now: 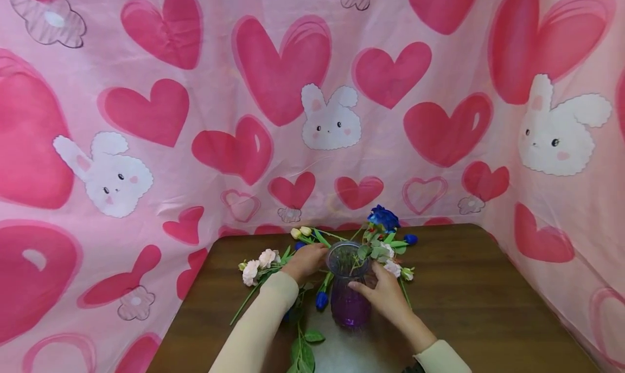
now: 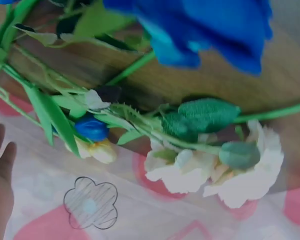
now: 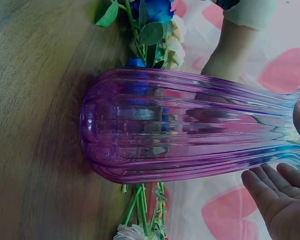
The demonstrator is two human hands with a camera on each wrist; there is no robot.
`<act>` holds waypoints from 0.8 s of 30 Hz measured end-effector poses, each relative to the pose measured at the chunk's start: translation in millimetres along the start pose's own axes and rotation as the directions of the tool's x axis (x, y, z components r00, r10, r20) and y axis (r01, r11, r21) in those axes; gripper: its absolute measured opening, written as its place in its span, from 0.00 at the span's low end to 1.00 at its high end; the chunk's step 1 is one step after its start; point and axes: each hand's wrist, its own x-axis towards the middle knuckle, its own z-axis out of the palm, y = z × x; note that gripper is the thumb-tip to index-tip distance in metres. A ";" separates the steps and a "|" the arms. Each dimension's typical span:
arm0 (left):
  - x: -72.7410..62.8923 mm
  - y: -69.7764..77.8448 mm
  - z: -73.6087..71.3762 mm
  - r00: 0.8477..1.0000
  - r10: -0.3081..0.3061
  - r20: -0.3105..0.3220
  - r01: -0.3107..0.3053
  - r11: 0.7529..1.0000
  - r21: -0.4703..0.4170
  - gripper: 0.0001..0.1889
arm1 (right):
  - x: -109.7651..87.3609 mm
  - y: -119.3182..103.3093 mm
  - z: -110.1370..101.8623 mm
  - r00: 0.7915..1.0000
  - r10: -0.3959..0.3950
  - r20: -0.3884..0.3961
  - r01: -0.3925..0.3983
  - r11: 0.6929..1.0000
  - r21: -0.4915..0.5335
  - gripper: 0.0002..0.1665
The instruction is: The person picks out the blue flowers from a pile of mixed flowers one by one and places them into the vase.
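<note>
A ribbed glass vase, purple below and bluish toward its rim, stands upright on the table. My right hand holds its neck from the right, thumb in front and fingers behind. In the right wrist view that thumb and the fingers of the hand flank the narrowing neck. My left hand is beside the rim on the left; whether it touches the glass cannot be told. At the edge of the left wrist view, fingers of the left hand look extended, with no stem held. Artificial flowers lie around the vase.
Pale pink flowers lie at left, a large blue flower behind the vase. White blooms lie at right, a blue bud and a leafy stem in front. The wooden table meets a heart-patterned cloth.
</note>
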 end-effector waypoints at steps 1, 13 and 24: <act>1.5 -0.8 1.0 1.000 0.019 0.002 -0.020 0.999 0.040 0.15 | -0.3 0.4 0.6 1.000 -0.005 -0.001 0.005 1.000 0.000 0.32; 15.0 3.2 12.0 0.986 0.152 -0.065 -0.154 0.988 -0.028 0.23 | -1.6 0.0 3.3 0.999 0.037 0.008 -0.037 0.999 0.014 0.32; 14.7 4.3 24.8 0.993 0.119 -0.025 -0.120 0.992 -0.028 0.14 | -3.6 0.2 4.5 0.999 0.040 0.013 -0.041 0.999 0.020 0.32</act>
